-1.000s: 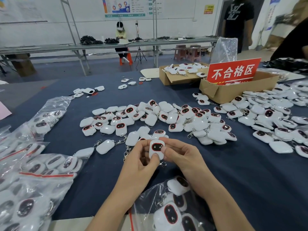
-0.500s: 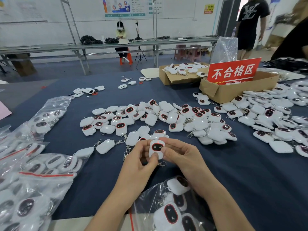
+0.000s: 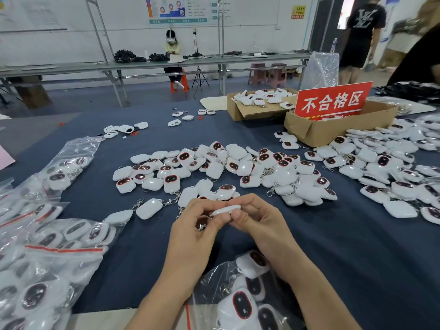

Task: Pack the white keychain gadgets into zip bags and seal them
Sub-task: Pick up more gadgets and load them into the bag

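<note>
Now we hold one white keychain gadget [image 3: 225,209] between both hands, just above the tabletop [image 3: 333,258] and on the near side of the loose pile. Our left grip [image 3: 197,228] pinches its left end and our right grip [image 3: 258,222] pinches its right end, so both are clenched on the same piece. It is turned edge-on to us, its long axis running left to right from one hand to the other, its face hidden. The open zip bag [image 3: 214,275] lies nearer to us than the hands, between the forearms. Its red zip strip shows at the left side, beside the left forearm, so we judge the mouth is there and the left hand is nearer to hold it open while the right brings the gadget back and down. Counted: one gadget in hand, four showing in the open bag, two cardboard boxes [image 3: 252,113], one red sign [image 3: 333,101]; the loose gadgets [image 3: 238,167] and filled bags [image 3: 59,246] overlap too much to count
</note>
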